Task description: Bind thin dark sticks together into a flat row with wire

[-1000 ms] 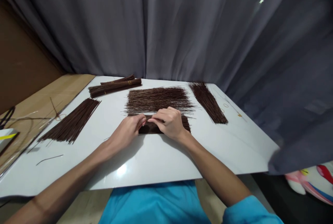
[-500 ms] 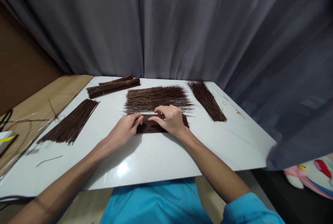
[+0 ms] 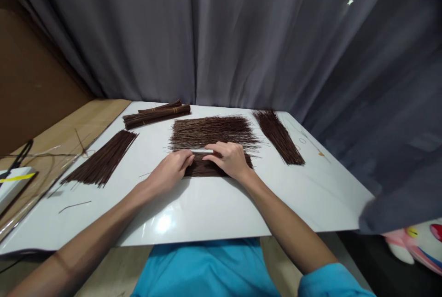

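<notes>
A dark brown bundle of thin sticks (image 3: 207, 168) lies across the white table in front of me. At its left end my left hand (image 3: 174, 167) is closed, fingertips pinched together. A thin brown stick (image 3: 145, 174) pokes out to the left from behind that hand; the part within the fingers is hidden. My right hand (image 3: 228, 156) rests over the right part of the bundle, thumb and fingers apart, with a gap between them. Just beyond both hands lies a wider, looser spread of brown sticks (image 3: 214, 132), its ends uneven.
More stick bundles lie around: a fanned one (image 3: 103, 159) at left, tied ones (image 3: 157, 116) at back left, another (image 3: 279, 138) at right. A single bent stick (image 3: 75, 205) lies front left. Rubber bands (image 3: 303, 141) lie at right. A grey curtain (image 3: 224, 34) hangs behind the table.
The right hand's thumb and fingers have spread a little wider. More of the thin stick shows left of my left hand. The whole view has shifted slightly.
</notes>
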{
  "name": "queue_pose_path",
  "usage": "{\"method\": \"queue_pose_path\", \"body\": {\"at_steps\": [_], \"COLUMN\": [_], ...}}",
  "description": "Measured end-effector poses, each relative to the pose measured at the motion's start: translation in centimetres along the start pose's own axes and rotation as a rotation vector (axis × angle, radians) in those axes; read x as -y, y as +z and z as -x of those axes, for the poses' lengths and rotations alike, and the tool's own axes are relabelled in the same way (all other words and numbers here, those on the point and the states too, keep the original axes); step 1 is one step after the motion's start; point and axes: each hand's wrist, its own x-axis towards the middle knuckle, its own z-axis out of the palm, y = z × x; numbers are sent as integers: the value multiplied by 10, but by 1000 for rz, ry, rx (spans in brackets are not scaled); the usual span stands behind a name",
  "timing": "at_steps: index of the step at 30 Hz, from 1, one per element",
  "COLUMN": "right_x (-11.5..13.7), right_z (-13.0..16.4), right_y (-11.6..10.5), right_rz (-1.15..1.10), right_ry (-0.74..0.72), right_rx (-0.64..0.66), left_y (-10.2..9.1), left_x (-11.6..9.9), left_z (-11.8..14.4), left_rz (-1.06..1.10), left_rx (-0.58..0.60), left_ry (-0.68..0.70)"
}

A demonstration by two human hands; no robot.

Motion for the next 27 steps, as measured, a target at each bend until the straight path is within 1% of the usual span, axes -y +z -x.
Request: {"method": "queue_pose_path", "body": {"at_steps": [6,9,15,17,19,23,27], "right_x": [-4,-5,-2,0,1,1,2], "right_z": [-3,-4,-5,-6,-6,-7,-7], "right_y": [-4,-5,-6,-7,-7,-7,-10], "right_rz": [-243,-322,-479,-534,-563,-558,-531], "right_ry": [96,143,219,230,239,242,213], "right_rx": [28,41,1,-2,-2,-2,9], "left_y": [-3,-2,1,-1,-3,-4,-3], "left_x": [-3,-4,3,5,6,7,7], "left_z": [0,0,-4,-5,-5,-5,-7], "left_rz": [2,14,-31,2,61,189,300], "left_rx": [21,29,-54,-71,-64,-41,-11], "left_ry": [16,39,96,92,77,36,-23]}}
